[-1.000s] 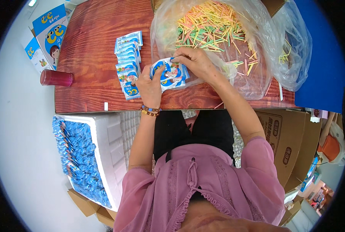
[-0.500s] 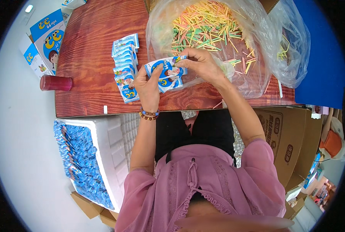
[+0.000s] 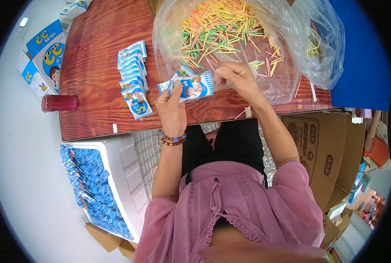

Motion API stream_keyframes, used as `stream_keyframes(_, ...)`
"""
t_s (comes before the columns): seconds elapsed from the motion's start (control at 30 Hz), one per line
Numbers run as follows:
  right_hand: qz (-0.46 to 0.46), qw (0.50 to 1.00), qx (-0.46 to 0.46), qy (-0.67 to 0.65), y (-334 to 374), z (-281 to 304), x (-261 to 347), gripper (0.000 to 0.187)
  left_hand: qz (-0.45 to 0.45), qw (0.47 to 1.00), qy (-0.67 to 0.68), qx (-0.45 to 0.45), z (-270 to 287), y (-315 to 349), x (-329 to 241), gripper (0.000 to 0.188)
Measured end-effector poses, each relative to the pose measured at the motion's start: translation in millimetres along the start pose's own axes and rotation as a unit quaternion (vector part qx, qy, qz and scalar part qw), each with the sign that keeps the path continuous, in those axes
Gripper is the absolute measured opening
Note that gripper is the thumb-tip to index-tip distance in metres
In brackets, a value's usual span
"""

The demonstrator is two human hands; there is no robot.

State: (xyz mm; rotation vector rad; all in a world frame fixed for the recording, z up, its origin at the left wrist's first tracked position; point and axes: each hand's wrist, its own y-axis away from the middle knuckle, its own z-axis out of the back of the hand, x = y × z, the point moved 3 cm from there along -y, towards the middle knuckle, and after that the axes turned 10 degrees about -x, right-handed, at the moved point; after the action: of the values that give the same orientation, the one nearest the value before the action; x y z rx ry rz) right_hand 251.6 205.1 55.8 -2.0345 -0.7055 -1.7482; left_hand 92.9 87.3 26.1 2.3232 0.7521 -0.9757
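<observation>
Blue and white packets (image 3: 191,87), a small bunch with a cartoon print, sit fanned in the left hand (image 3: 172,109), whose fingers are curled under them and whose thumb lies across the top. This bunch hangs just above the near edge of the red-brown wooden table (image 3: 99,57), about the middle of the view. At three o'clock from the packets, touching their right end, the right hand (image 3: 235,79) is closed with fingertips pinched together; what the fingertips grip, I cannot tell. A bead bracelet (image 3: 173,139) circles the left wrist.

At twelve o'clock from the hands lies a clear plastic bag (image 3: 287,65) spread open on the table, filled with thin coloured sticks (image 3: 217,35) in green, yellow, orange and pink. At nine o'clock from the left hand a row of matching packets (image 3: 134,79) lies overlapped on the wood. Farther out at nine o'clock a dark red cup (image 3: 58,103) lies on its side off the table's left edge. At seven o'clock a white foam box (image 3: 125,175) holds many blue packets packed on edge. Brown cardboard boxes (image 3: 322,149) stand at four o'clock.
</observation>
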Motion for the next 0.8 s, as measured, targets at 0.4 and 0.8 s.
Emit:
stream_keyframes(0.4, 0.291, 0.915, -0.009, 0.279, 19, 0, 13, 0.024, 0.058, 0.998, 0.015, 0.005, -16, 4, 13, 0.013)
stream_keyframes(0.8, 0.221, 0.749, 0.172, 0.601, 72, 32, 0, 0.013, 0.043, 0.999, -0.009, -0.025, 0, 8, 16, 0.012)
